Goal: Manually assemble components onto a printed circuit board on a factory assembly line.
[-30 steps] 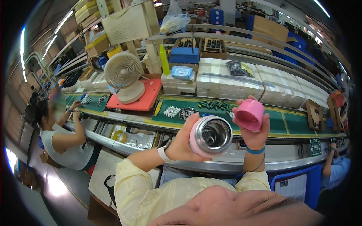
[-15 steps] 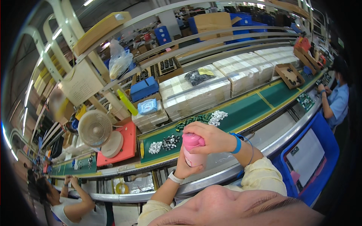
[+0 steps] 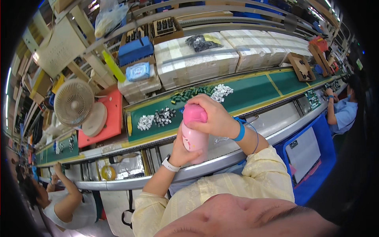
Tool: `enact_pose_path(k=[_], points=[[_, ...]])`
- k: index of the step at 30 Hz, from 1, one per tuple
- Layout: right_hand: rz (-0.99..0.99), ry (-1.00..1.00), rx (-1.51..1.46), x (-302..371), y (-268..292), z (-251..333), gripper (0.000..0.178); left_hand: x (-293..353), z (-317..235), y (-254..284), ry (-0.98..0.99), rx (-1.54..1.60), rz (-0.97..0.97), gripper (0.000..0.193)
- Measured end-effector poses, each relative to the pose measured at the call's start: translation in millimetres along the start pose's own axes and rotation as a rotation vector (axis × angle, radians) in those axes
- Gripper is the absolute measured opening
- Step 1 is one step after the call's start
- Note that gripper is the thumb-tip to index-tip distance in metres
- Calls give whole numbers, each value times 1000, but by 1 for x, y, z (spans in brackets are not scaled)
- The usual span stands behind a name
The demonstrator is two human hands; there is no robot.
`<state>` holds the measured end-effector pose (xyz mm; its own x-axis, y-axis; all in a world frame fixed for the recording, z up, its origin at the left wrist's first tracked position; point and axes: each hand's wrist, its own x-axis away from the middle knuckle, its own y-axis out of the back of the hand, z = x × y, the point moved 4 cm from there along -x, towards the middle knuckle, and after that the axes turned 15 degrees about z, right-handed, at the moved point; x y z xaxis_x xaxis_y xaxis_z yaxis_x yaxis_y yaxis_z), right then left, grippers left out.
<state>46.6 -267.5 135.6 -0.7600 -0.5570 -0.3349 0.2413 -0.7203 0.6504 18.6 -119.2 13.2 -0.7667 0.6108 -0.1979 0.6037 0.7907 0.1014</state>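
A pink bottle point(image 3: 196, 138) with a darker pink lid point(image 3: 194, 114) stands roughly upright between my hands, in front of the green belt. My left hand point(image 3: 181, 151), with a white watch band at the wrist, is wrapped round the bottle's lower body. Over the lid my right hand point(image 3: 216, 116) is closed, fingers on top and thumb across its near side; a blue wrist strap is on that arm. Beyond the bottle lie piles of small parts: white ones point(image 3: 146, 122), black ones point(image 3: 164, 117), green ones point(image 3: 190, 94) and more white ones point(image 3: 222, 93).
The green conveyor belt point(image 3: 252, 94) runs across, with white foam blocks point(image 3: 197, 65) behind it. A fan point(image 3: 74, 102) stands left on a red board point(image 3: 113, 118). At right is a blue bin point(image 3: 327, 150). Co-workers sit at left point(image 3: 67, 205) and right point(image 3: 344, 110).
My view has tilted downward, showing more of my lap and less of the background. Both hands remain on the bottle, the right one still over its lid.
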Motion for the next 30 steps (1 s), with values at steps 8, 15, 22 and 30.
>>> enact_pose_path(k=[8,15,22,30], points=[[-198,-33,269,9,-4,8,82,-4,6,18,-113,-437,-248,107],[61,103,-64,18,19,7,90,0,5,2,-148,-55,-82,109],[141,116,-136,18,11,8,94,-4,-6,-11,-186,-58,-24,103],[-174,207,150,16,4,18,97,2,1,-2,-210,-277,-82,91]])
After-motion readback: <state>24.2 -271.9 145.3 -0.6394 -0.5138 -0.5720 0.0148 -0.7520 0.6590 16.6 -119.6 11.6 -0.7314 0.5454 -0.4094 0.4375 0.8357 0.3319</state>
